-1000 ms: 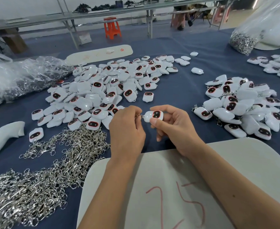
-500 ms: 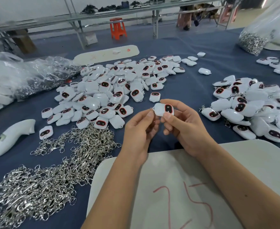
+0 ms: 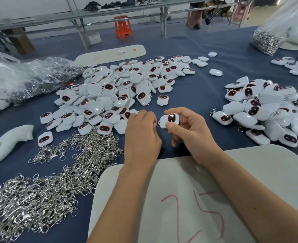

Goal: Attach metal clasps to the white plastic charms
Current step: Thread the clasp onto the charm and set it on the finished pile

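Head view: white plastic charm (image 3: 169, 120) held above the blue counter (image 3: 197, 95), just past the far edge of a white board (image 3: 250, 172) marked "25" in red. Right hand (image 3: 192, 132) curled round the charm, thumb on its near edge, fingers wrapped over the far side; dark red-rimmed face turned up toward the camera, long axis running roughly left to right, left end tipped slightly down toward the other hand. Left hand (image 3: 142, 135) clenched in a pinch at that left end, a sliver of metal clasp (image 3: 156, 122) showing between fingertips and charm; whether the clasp is hooked on cannot be told. Big pile of loose charms (image 3: 113, 95) spread on the counter beyond the left hand. Heap of silver clasps (image 3: 48, 186) to the near left. Second pile of charms (image 3: 267, 111) to the right, small clasps visible among them. White handle-shaped piece (image 3: 7, 144) at the far left, crumpled clear plastic bags (image 3: 27, 78) behind it, a bag of clasps (image 3: 265, 39) at the far right.
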`<state>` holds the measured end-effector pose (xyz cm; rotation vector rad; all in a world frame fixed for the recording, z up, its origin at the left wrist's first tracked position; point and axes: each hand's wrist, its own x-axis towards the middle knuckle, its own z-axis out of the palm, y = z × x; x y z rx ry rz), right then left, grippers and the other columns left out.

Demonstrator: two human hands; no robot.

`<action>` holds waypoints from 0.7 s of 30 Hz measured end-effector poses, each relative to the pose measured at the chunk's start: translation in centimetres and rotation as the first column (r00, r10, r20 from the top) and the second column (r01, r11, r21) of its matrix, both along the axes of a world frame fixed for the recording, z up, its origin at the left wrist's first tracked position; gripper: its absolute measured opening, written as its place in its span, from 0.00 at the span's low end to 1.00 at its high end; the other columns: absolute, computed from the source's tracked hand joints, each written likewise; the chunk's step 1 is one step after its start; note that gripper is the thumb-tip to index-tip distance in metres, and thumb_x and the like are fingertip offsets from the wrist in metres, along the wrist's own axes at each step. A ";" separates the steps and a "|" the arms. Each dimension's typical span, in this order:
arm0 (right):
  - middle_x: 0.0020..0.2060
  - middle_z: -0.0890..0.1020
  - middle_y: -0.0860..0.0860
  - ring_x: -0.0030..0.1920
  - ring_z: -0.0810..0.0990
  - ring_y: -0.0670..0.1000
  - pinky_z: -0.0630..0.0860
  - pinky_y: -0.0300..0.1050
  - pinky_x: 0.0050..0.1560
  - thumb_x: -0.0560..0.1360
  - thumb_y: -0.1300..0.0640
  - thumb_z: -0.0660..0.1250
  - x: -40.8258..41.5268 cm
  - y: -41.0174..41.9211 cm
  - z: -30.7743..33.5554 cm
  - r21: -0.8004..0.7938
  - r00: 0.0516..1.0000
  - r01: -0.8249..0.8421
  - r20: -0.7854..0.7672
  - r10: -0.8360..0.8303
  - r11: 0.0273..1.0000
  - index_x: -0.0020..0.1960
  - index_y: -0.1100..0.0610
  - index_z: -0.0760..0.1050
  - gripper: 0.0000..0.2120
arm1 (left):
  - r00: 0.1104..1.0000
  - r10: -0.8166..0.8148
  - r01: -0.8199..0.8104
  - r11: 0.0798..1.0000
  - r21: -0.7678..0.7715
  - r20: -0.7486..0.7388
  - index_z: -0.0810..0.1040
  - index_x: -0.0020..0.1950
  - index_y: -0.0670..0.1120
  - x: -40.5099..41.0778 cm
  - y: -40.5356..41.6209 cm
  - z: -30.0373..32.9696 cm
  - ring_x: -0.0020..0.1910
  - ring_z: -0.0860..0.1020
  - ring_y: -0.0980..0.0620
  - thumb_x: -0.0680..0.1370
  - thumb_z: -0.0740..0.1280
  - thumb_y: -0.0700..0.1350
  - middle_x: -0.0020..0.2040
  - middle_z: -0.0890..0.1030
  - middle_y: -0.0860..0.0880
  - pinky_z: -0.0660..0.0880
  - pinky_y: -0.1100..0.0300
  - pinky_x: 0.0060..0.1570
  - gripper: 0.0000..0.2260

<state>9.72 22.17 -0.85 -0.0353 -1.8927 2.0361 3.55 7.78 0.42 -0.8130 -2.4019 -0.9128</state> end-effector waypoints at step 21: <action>0.37 0.79 0.56 0.31 0.71 0.51 0.75 0.44 0.33 0.76 0.59 0.69 -0.6 0.4 -0.4 -0.146 1.000 0.001 0.026 0.003 0.989 0.61 0.56 0.82 0.13 | 0.948 -0.016 -0.110 0.921 0.373 0.318 0.81 0.46 0.46 0.1 0.9 -0.8 0.40 0.79 0.54 0.80 0.69 0.39 0.40 0.82 0.54 0.73 0.62 0.45 0.04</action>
